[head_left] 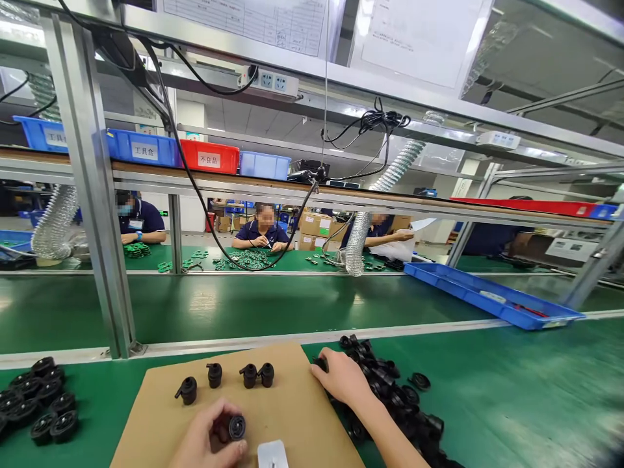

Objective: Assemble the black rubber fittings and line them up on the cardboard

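Two bare hands work at the bottom of the frame, over a brown cardboard sheet (292, 403) on a green table (511, 403). The left hand (205, 439), at the bottom middle, is closed around a small round black part (236, 427), pinched between thumb and fingers. Just below it lies a small white thing (272, 454), cut off by the frame edge. The right hand (341, 377), a bit higher and to the right, rests its curled fingers on a big pile of black parts (394, 403) at the sheet's right edge, and a fingertip touches one of them. I cannot tell if it grips one.

Four more black parts (227, 378) stand in a row on the sheet, above the left hand. Another heap of round black parts (36, 400) sits at the lower left.

Past the metal frame post (95, 195), a blue tray (492, 296) lies on the right. Far back, people in dark shirts (260, 234) sit at another green table. Blue and red bins (146, 148) line the shelf at the upper left.
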Available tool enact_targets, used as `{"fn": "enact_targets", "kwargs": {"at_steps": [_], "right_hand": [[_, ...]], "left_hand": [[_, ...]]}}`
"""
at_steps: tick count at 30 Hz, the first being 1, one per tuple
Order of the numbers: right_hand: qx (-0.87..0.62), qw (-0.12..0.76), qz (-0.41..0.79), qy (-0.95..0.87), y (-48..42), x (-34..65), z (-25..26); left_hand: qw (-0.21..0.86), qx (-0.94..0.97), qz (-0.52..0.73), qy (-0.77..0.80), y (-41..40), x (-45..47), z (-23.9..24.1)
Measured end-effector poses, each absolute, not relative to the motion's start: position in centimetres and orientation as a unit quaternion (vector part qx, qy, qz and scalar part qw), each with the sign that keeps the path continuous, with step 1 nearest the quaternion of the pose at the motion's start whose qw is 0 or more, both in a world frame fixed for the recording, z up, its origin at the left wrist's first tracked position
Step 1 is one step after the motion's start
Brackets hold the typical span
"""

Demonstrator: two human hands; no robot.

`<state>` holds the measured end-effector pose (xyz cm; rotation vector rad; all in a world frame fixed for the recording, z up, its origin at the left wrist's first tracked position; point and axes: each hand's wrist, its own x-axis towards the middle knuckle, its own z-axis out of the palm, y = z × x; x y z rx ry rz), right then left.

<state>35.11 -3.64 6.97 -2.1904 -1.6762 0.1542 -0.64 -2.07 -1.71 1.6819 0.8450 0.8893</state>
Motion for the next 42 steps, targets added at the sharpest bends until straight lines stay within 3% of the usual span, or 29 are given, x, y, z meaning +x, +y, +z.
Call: {"fn": "enact_targets", "kwargs": {"at_steps": [4, 11, 16, 30, 42], "right_hand": [[-0.703, 0.303, 0.143, -0.628, -3.7, 33.0, 7.5], [-0.516, 0.446, 0.343, -0.646, -6.6, 24.6, 5.3], [-0.475, 0.411, 0.345, -0.698, -7.7, 23.2, 4.7], [-0.448, 0.363, 0.276, -0.769, -8.1, 22.6, 6.0], [-0.382, 0.328, 0.169, -0.848, -7.5, 23.7, 5.0]], "left_hand": [[0.554, 0.646, 0.388, 0.353, -2.5, -0.5, -1.5], [0.514, 0.678, 0.427, 0.308, -2.4, -0.8, -0.7], [0.586, 0.615, 0.422, 0.317, -2.5, -0.5, -0.8], [0.504, 0.699, 0.417, 0.289, -2.9, -0.6, 0.8], [0.505, 0.7, 0.416, 0.287, -2.4, -0.6, -0.5]]}}
